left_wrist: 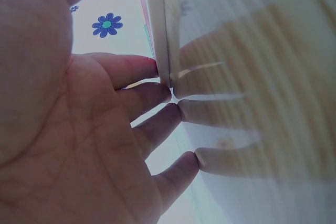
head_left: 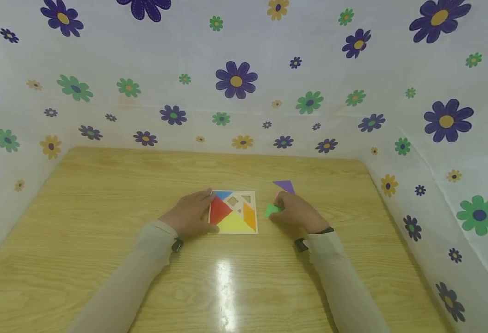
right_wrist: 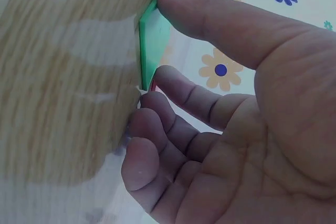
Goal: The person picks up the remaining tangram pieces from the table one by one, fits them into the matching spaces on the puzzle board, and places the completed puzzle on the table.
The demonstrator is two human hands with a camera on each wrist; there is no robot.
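Observation:
A tangram tray [head_left: 244, 191] lies flat on the table with blue, red, yellow and orange pieces set in it; bare slots show toward its upper right. My left hand [head_left: 189, 215] rests along the tray's left side, thumb by the near corner, and its extended fingertips touch the edge in the left wrist view. To the right of the tray, my right hand [head_left: 295, 212] pinches a green tangram piece [right_wrist: 156, 38] between thumb and index finger, low over the tabletop. A pink piece [head_left: 277, 194], partly hidden by the fingers, and a purple triangle [head_left: 285, 186] lie just beyond.
The wood-grain table [head_left: 114, 194] is glossy and reflects light near its front. A white flower-print sheet [head_left: 194, 55] rises behind the table and along both sides.

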